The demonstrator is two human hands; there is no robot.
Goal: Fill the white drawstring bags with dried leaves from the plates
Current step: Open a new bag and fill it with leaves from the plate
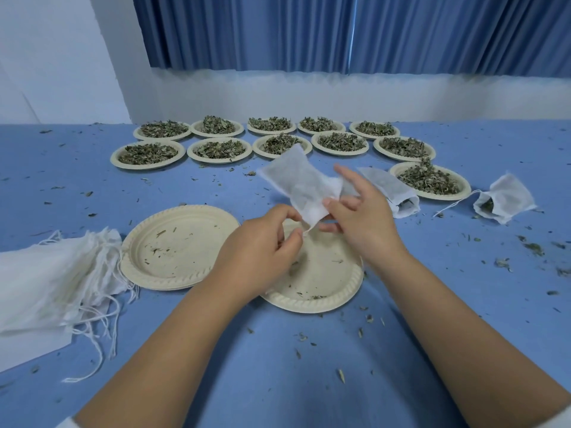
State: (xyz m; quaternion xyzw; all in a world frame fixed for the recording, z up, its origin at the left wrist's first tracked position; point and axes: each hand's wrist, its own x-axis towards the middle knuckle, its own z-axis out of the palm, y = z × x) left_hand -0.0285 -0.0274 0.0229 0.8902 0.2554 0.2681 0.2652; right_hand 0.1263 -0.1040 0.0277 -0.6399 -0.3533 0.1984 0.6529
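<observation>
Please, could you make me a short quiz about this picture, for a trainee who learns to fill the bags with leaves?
1. True or false: the left hand and the right hand both pinch the same white bag.
2. How many plates carry dried leaves? A: five. B: eleven. C: fourteen.
3. On which side of the person does the stack of empty bags lie?

Key: 1 true. 2 B. 3 the left side.
</observation>
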